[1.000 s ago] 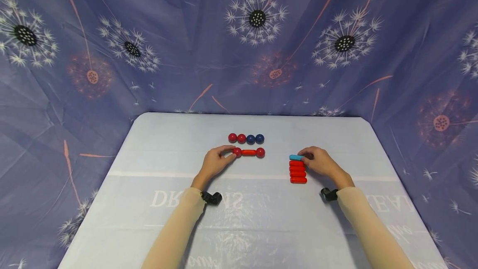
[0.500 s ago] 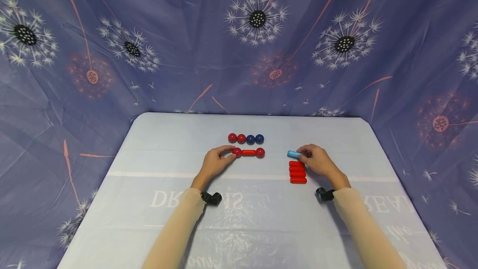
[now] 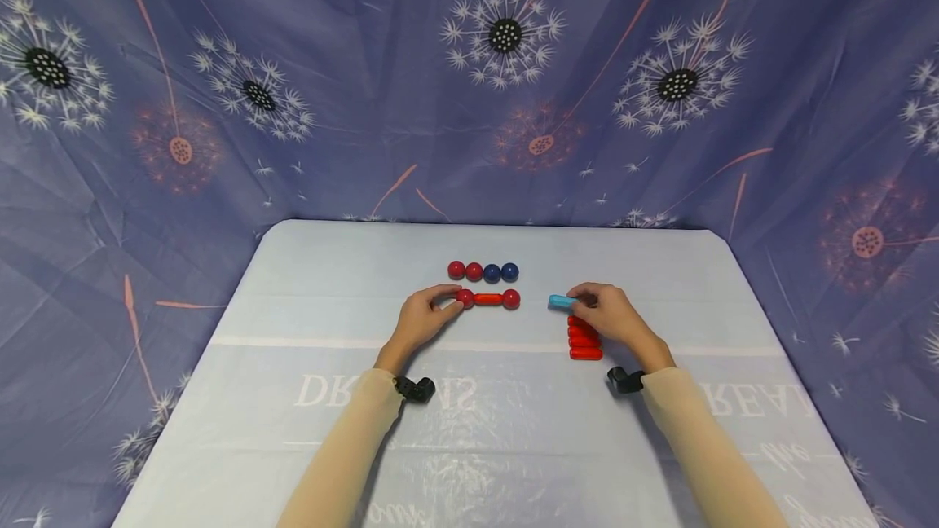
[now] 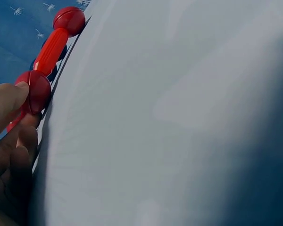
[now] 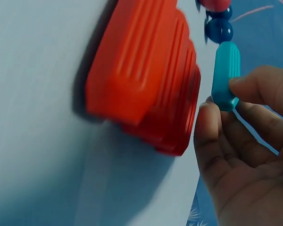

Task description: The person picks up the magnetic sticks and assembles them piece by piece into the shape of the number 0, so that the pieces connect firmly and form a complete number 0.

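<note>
My left hand (image 3: 424,318) pinches the left red ball (image 3: 465,297) of a red ball-rod-ball piece (image 3: 488,299) lying on the table; the left wrist view shows my thumb (image 4: 9,96) on that ball (image 4: 35,89), with the rod (image 4: 51,49) running away from it. My right hand (image 3: 605,313) pinches a light blue rod (image 3: 562,301) just above the table, right of the piece's right ball (image 3: 511,298). In the right wrist view the blue rod (image 5: 226,73) sits between my fingertips beside the stack of red rods (image 5: 146,84).
Behind the piece a row of two red and two blue balls (image 3: 483,271) lies on the pale table (image 3: 330,283). Several red rods (image 3: 584,342) lie side by side under my right hand. Purple dandelion-print cloth surrounds the table.
My right hand has lifted the blue rod off the top of the red rod stack and carried it left toward the ball-rod piece. The left hand has stayed put.
</note>
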`<state>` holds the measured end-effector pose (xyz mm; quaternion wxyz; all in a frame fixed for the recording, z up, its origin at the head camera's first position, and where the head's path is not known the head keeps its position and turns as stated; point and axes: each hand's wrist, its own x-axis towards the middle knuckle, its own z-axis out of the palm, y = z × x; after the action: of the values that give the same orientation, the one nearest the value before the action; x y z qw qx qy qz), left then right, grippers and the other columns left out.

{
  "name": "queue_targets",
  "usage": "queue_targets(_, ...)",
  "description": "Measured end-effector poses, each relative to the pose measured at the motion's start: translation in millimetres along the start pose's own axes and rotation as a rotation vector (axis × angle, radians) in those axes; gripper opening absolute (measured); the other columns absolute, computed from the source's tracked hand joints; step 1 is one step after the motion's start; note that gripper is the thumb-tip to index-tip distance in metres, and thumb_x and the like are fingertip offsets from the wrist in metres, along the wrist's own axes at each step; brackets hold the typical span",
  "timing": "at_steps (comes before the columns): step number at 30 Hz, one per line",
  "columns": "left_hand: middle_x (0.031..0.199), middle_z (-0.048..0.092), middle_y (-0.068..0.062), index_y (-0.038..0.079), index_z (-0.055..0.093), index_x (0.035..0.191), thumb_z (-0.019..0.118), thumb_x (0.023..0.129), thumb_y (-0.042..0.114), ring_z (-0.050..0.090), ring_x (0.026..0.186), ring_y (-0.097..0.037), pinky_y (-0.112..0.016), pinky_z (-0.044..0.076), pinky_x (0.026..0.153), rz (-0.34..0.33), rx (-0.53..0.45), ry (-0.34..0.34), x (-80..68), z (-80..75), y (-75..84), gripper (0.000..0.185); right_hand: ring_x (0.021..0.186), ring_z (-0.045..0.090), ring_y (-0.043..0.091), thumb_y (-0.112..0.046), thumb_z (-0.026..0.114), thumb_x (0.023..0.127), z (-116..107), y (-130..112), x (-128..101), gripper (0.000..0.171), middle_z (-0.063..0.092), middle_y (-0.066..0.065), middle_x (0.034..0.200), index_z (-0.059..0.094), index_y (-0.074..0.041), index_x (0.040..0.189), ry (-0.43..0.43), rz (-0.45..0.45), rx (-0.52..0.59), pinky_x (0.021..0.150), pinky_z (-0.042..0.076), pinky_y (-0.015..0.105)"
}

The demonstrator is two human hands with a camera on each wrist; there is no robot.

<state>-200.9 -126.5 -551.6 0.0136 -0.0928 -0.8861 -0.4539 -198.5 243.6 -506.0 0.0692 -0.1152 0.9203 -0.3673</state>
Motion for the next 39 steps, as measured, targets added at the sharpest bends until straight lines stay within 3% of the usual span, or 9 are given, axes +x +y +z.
queue_targets(5,0.117,0.076,-0.003,0.020,0.073,0.129,0.077,0.094,0.029,0.047,0.056,-0.010,-0.024,0.038,0.057,0.016,-0.022,-0.001,-0.7,-1.5,1.2,0.036,0.095,0.067,0.024,-0.014,0.066,0.097,5,-12,1,0.023,0.073,0.010,0.104,0.072,-0.006,0.118,0.000,-0.008,0.027,0.085,0.055,0.041)
queue_targets(11,0.107,0.075,-0.003,0.021,0.075,0.127,0.076,0.095,0.031,0.046,0.056,-0.009,-0.025,0.038,0.058,0.006,-0.029,-0.004,-1.3,-1.5,2.0,0.033,0.096,0.068,0.024,-0.016,0.069,0.097,16,-24,2,0.023,0.073,0.011,0.110,0.073,-0.006,0.118,-0.006,-0.016,0.042,0.089,0.058,0.044)
queue_targets(18,0.087,0.070,-0.003,0.021,0.075,0.126,0.077,0.094,0.031,0.045,0.056,-0.009,-0.026,0.038,0.059,0.009,-0.018,-0.003,-1.1,-2.1,3.0,0.033,0.094,0.068,0.020,-0.017,0.070,0.098,29,-35,4,0.024,0.073,0.008,0.107,0.073,-0.008,0.119,-0.018,-0.031,0.081,0.081,0.057,0.037)
queue_targets(27,0.111,0.075,-0.002,0.023,0.075,0.127,0.076,0.095,0.033,0.047,0.060,-0.010,-0.026,0.040,0.061,-0.023,-0.025,-0.015,-1.8,-1.0,1.0,0.034,0.090,0.068,0.016,-0.017,0.072,0.097,47,-45,4,0.022,0.074,0.006,0.104,0.074,-0.009,0.117,-0.033,-0.054,0.110,0.078,0.057,0.032)
queue_targets(39,0.101,0.074,-0.002,0.022,0.076,0.126,0.076,0.094,0.032,0.048,0.058,-0.009,-0.026,0.039,0.059,-0.013,-0.021,-0.009,-0.5,-1.0,0.2,0.033,0.084,0.064,0.014,-0.015,0.075,0.094,69,-56,6,0.020,0.072,0.004,0.099,0.075,-0.007,0.112,-0.028,-0.079,0.161,0.073,0.055,0.024)
